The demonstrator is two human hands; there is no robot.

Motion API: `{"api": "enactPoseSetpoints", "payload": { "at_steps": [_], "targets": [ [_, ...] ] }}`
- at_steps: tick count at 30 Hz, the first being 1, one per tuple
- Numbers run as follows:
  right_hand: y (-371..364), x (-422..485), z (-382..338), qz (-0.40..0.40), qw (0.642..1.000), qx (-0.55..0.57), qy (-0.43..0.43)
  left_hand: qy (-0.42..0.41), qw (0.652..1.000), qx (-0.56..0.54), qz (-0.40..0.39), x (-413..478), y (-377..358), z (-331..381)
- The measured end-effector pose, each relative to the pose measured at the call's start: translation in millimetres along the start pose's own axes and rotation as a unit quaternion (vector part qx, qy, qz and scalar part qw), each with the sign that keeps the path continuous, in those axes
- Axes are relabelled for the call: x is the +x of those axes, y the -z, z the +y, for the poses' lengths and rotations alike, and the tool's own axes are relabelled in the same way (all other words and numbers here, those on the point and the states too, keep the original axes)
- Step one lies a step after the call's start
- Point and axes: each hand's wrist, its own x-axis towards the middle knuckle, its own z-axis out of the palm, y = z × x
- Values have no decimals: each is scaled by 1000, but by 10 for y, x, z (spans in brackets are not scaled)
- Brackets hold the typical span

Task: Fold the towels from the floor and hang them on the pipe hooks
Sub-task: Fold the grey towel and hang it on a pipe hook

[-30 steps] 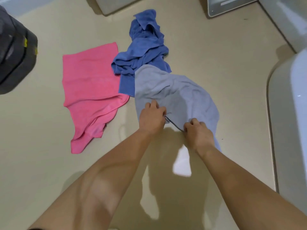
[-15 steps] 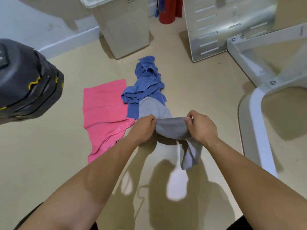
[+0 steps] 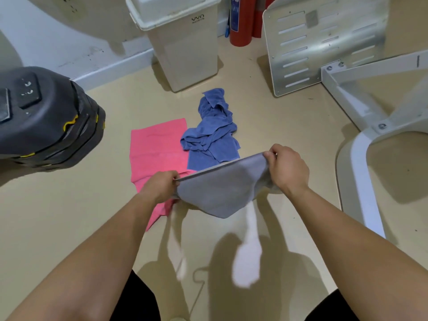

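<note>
A grey towel (image 3: 222, 188) hangs in the air between my hands, its top edge stretched taut and its lower part sagging to a point. My left hand (image 3: 159, 185) pinches its left corner, and my right hand (image 3: 288, 169) grips its right corner a little higher. On the beige floor beyond lie a pink towel (image 3: 155, 154), mostly flat, and a crumpled blue towel (image 3: 213, 133) to its right. No pipe hooks are in view.
A white lidded bin (image 3: 183, 40) stands at the back, with a red fire extinguisher (image 3: 242, 22) to its right. A slotted metal panel (image 3: 319, 45) and a white frame leg (image 3: 361, 163) fill the right side. A dark grey machine (image 3: 44, 119) juts in at left.
Both hands have lifted the grey towel off the floor and spread apart, pulling its top edge straight. The view has risen and tilted up, showing the bin and panel.
</note>
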Motion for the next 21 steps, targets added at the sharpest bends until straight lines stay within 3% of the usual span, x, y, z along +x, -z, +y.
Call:
{"api": "enactPoseSetpoints", "payload": {
  "at_steps": [4, 10, 16, 21],
  "targets": [
    [152, 42, -140, -3, 999, 35, -15, 55, 996, -24, 62, -106, 133, -229],
    [931, -428, -1005, -140, 988, 48, 32, -71, 991, -83, 71, -767, 1102, 593],
    [2661, -991, -2148, -260, 961, 33, 83, -132, 987, -81, 51, -1928, 2839, 1411],
    [4230, -1447, -2847, -233, 968, 42, 81, -136, 982, -119, 49, -3071, 4253, 1830]
  ]
}}
